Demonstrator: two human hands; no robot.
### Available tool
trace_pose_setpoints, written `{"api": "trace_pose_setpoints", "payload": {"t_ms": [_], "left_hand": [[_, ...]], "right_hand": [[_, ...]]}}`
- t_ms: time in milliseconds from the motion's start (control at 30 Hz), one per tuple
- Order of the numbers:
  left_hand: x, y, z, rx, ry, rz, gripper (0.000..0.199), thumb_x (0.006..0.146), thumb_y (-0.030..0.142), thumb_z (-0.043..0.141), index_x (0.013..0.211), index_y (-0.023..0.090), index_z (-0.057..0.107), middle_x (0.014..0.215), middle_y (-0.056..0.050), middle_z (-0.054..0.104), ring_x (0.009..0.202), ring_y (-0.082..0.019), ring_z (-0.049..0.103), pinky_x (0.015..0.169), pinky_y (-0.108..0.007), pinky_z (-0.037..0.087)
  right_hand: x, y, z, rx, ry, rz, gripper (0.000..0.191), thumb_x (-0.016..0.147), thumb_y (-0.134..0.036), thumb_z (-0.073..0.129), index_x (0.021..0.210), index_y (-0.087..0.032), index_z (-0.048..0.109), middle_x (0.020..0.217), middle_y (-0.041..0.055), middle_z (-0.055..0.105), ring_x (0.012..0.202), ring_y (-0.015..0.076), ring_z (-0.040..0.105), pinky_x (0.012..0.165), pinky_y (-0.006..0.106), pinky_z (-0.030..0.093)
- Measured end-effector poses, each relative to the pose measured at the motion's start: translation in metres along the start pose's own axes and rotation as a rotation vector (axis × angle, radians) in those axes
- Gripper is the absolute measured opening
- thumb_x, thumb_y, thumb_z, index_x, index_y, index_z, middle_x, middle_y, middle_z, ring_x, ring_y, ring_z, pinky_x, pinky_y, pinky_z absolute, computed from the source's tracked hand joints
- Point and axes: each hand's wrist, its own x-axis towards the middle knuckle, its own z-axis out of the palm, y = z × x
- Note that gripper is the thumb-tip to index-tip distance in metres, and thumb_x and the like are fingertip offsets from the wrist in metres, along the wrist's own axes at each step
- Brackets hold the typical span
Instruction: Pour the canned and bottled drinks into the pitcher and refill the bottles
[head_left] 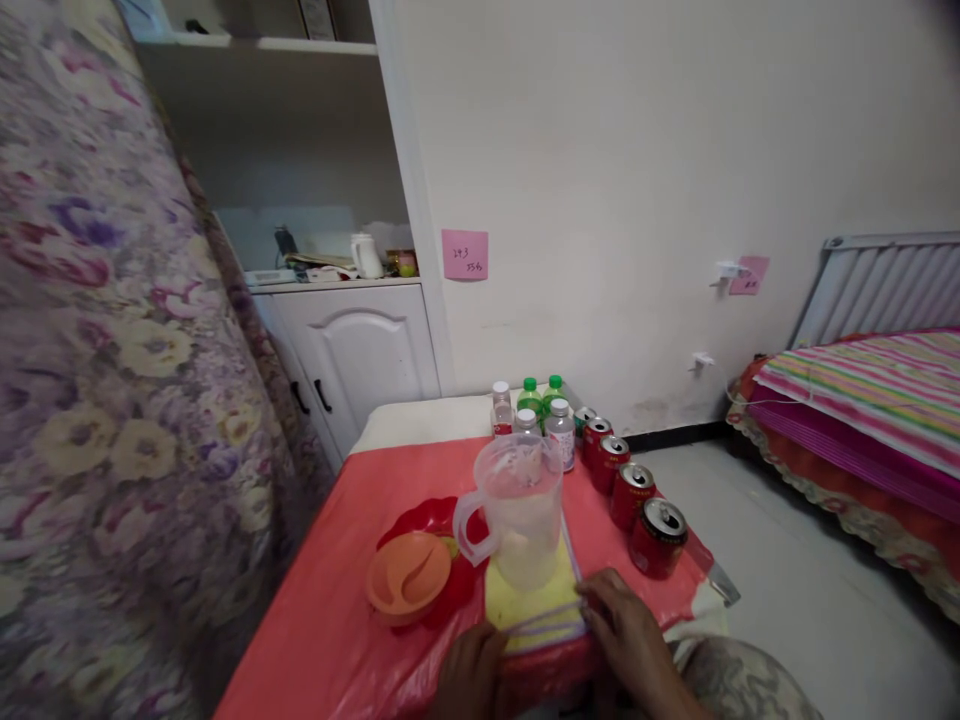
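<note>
A yellow cloth [517, 603] with pale lavender edging lies on the red table cover, under a clear plastic pitcher [521, 525]. At the cloth's near right edge, my right hand [626, 625] has its fingers closed. My left hand [472, 668] is curled at the near left corner, its fingertips partly hidden. Pale thin strips run between the two hands across the cloth; whether they are folded edging or a cord I cannot tell. The pitcher stands upright, handle to the left. Left of it, an orange divided bowl [409, 575] rests on a red scalloped plate [431, 515].
Several red cans [658, 540] line the table's right side. Behind the pitcher stand clear white-capped bottles [560, 432] and green-capped bottles [529, 398]. A floral curtain [112, 350] hangs at left, beside a white cabinet [367, 350]. A bed [877, 390] stands at right.
</note>
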Motion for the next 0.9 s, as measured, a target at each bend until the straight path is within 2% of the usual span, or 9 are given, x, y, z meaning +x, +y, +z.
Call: {"api": "trace_pose_setpoints", "payload": {"t_ms": [133, 167, 267, 367, 433, 533, 700, 900], "left_hand": [[0.011, -0.001, -0.008, -0.054, -0.029, 0.027, 0.032, 0.092, 0.018, 0.05, 0.12, 0.023, 0.065, 0.115, -0.012, 0.075, 0.105, -0.026, 0.071, 0.088, -0.038, 0.061], [0.017, 0.001, -0.011, -0.058, -0.046, -0.009, 0.031, 0.093, 0.017, 0.048, 0.118, 0.022, 0.066, 0.115, -0.012, 0.075, 0.104, -0.026, 0.071, 0.088, -0.039, 0.06], [0.041, 0.014, -0.022, -0.07, -0.256, -0.136, 0.028, 0.091, 0.013, 0.046, 0.105, 0.02, 0.07, 0.106, -0.011, 0.076, 0.095, -0.026, 0.071, 0.085, -0.04, 0.059], [0.062, 0.028, -0.033, -0.003, -0.486, -0.248, 0.03, 0.091, 0.008, 0.045, 0.103, 0.02, 0.071, 0.108, -0.01, 0.075, 0.099, -0.025, 0.068, 0.092, -0.04, 0.053], [0.071, 0.033, -0.038, 0.029, -0.563, -0.271, 0.029, 0.092, 0.009, 0.047, 0.101, 0.02, 0.071, 0.109, -0.008, 0.074, 0.101, -0.025, 0.066, 0.093, -0.038, 0.051], [0.076, 0.035, -0.04, 0.048, -0.593, -0.281, 0.025, 0.093, 0.013, 0.049, 0.099, 0.021, 0.072, 0.109, -0.007, 0.073, 0.101, -0.026, 0.065, 0.091, -0.038, 0.05], [0.079, 0.032, -0.037, 0.081, -0.628, -0.285, 0.022, 0.092, 0.014, 0.051, 0.099, 0.02, 0.072, 0.11, -0.008, 0.072, 0.103, -0.027, 0.065, 0.089, -0.038, 0.05], [0.079, 0.03, -0.035, 0.109, -0.623, -0.289, 0.031, 0.094, 0.007, 0.042, 0.097, 0.018, 0.071, 0.108, -0.009, 0.072, 0.1, -0.026, 0.065, 0.09, -0.038, 0.049]], "right_hand": [[0.002, 0.007, 0.004, -0.055, -0.012, 0.047, 0.033, 0.087, -0.017, 0.048, 0.112, -0.017, 0.07, 0.114, 0.0112, 0.07, 0.11, 0.0233, 0.067, 0.097, 0.031, 0.049], [0.002, 0.008, 0.004, -0.061, -0.013, 0.054, 0.035, 0.087, -0.017, 0.048, 0.115, -0.016, 0.069, 0.115, 0.0116, 0.07, 0.11, 0.0234, 0.067, 0.097, 0.031, 0.049], [0.005, 0.006, 0.005, -0.064, -0.007, 0.062, 0.036, 0.087, -0.017, 0.047, 0.117, -0.014, 0.069, 0.115, 0.0122, 0.069, 0.108, 0.0238, 0.067, 0.095, 0.032, 0.05], [0.007, 0.005, 0.005, -0.057, 0.001, 0.053, 0.03, 0.089, -0.02, 0.047, 0.108, -0.017, 0.07, 0.109, 0.0106, 0.07, 0.103, 0.0239, 0.068, 0.092, 0.033, 0.051], [0.009, 0.004, 0.005, -0.049, 0.012, 0.045, 0.026, 0.091, -0.023, 0.046, 0.1, -0.019, 0.071, 0.103, 0.0095, 0.069, 0.099, 0.0235, 0.069, 0.089, 0.032, 0.051], [0.011, 0.005, 0.007, -0.033, 0.044, 0.022, 0.025, 0.094, -0.026, 0.044, 0.093, -0.021, 0.068, 0.097, 0.0084, 0.067, 0.092, 0.0229, 0.068, 0.084, 0.032, 0.051], [0.014, 0.005, 0.012, -0.021, 0.145, -0.029, 0.022, 0.095, -0.026, 0.042, 0.092, -0.021, 0.064, 0.093, 0.0078, 0.065, 0.087, 0.0227, 0.067, 0.078, 0.032, 0.05], [0.015, 0.005, 0.014, -0.015, 0.15, -0.061, 0.021, 0.097, -0.026, 0.038, 0.091, -0.021, 0.058, 0.094, 0.0075, 0.061, 0.088, 0.022, 0.064, 0.079, 0.032, 0.05]]}}
